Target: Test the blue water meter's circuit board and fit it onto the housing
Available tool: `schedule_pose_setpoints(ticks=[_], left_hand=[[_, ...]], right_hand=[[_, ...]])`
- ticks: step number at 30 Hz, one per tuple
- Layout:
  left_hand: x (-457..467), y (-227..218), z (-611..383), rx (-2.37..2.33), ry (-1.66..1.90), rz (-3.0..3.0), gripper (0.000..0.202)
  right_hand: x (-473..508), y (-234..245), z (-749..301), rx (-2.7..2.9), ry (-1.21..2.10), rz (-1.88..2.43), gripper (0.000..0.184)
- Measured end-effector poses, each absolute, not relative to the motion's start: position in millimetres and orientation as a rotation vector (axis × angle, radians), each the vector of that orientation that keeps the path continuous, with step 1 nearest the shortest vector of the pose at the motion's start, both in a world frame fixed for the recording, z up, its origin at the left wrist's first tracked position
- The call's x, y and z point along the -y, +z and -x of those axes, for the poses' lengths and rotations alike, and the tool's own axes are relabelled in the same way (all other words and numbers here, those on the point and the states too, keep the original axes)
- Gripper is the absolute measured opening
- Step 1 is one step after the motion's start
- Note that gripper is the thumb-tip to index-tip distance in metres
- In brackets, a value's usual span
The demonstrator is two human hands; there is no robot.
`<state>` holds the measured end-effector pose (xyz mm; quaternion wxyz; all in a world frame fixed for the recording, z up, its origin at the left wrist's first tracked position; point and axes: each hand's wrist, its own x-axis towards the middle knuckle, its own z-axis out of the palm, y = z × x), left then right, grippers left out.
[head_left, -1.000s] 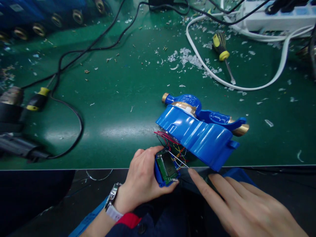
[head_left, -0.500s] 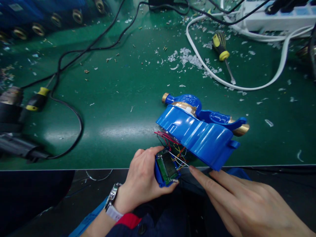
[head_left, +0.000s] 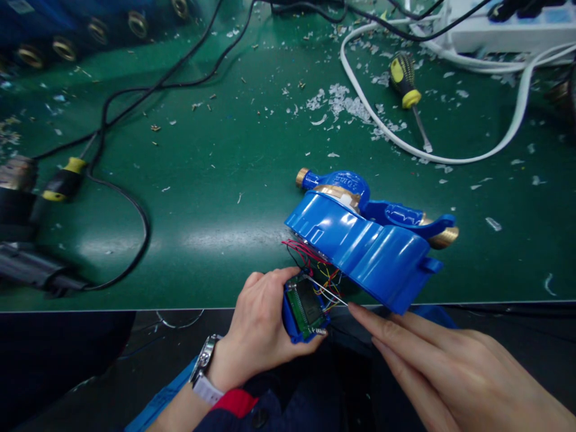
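Note:
A blue water meter (head_left: pixel 360 240) with brass ends lies near the front edge of the green bench (head_left: pixel 216 198), its blue plastic cover tilted off. Thin coloured wires (head_left: pixel 321 279) run from under the cover to a small green display board in a blue frame (head_left: pixel 305 309). My left hand (head_left: pixel 256 333) is closed round that board at the bench edge. My right hand (head_left: pixel 445 372) reaches in from the lower right with fingers stretched out, the index fingertip touching the wires beside the board.
A yellow-handled screwdriver (head_left: pixel 407 90) and a looping white cable (head_left: pixel 450 156) lie at the back right among white plastic shavings (head_left: pixel 342 105). Black cables (head_left: pixel 135 204) and another yellow-black tool (head_left: pixel 60 186) lie at the left. More blue meters (head_left: pixel 90 30) are at the back left.
My right hand has slid slightly to the right and up, its fingertip staying at the wires. The view shifted a little; the left hand and meter have kept their place.

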<state>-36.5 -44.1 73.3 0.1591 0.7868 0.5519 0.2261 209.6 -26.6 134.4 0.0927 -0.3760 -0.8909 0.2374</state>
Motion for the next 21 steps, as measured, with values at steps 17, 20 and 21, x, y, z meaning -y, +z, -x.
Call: schedule_pose_setpoints(ticks=[17, 20, 21], left_hand=[[43.7, 75.0, 36.4, -1.570, 0.661, -2.241, 0.065], [43.6, 75.1, 36.6, -1.568, 0.669, -2.245, 0.066], [43.6, 74.9, 36.6, -1.566, 0.672, -2.245, 0.067]], right_hand=[[29.9, 133.2, -206.0, 2.643, 0.622, 1.095, 0.052], [28.5, 135.5, -205.1, 2.658, 0.622, 1.080, 0.053], [28.0, 136.1, -205.2, 2.662, 0.623, 1.079, 0.053]])
